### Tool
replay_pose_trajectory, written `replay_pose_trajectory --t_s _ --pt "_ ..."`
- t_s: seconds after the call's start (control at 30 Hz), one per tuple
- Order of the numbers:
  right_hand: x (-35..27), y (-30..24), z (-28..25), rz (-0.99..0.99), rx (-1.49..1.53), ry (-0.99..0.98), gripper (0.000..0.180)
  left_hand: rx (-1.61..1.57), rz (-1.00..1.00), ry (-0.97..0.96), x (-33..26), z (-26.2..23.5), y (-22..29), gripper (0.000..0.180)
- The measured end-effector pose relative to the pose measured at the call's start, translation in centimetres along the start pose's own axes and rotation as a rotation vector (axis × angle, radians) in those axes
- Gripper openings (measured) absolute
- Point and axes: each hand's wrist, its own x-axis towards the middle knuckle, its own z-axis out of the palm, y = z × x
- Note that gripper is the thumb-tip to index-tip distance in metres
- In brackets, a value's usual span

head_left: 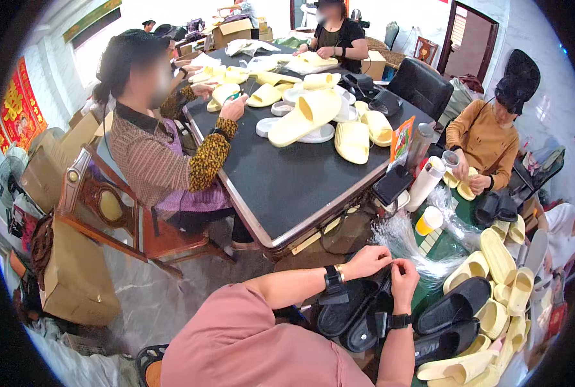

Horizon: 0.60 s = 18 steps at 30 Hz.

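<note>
My left hand (369,260) and my right hand (404,281) meet fingertip to fingertip over the side of a green-topped table. Both have their fingers pinched together, and whatever is between them is too small to make out. Just below hang or lie black slippers (347,311), partly hidden by my wrists and the bands on them. To the right of my right hand rests another pair of black slippers (454,306). A bundle of thin clear plastic strands (400,242) spreads on the table beyond my hands.
Pale yellow slippers (497,257) pile up at the right. Behind the strands stand a yellow-and-white cup (429,220), a white bottle (425,184) and a phone (392,186). A black-topped table (262,184) bears more slippers; several people work around it. A wooden chair (116,206) stands left.
</note>
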Motion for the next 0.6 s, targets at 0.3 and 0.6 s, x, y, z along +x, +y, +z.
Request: replay_pose_trajectory --t_s 0.3,0.6 --pt "-0.4 0.0 -0.1 0.008 0.006 0.013 0.005 -0.009 -0.011 0.011 -0.3 0.3 0.1 0.017" --pt "0.0 -0.3 -0.2 -0.009 -0.028 0.007 0.006 0.059 0.005 0.006 0.0 0.0 0.7 0.015"
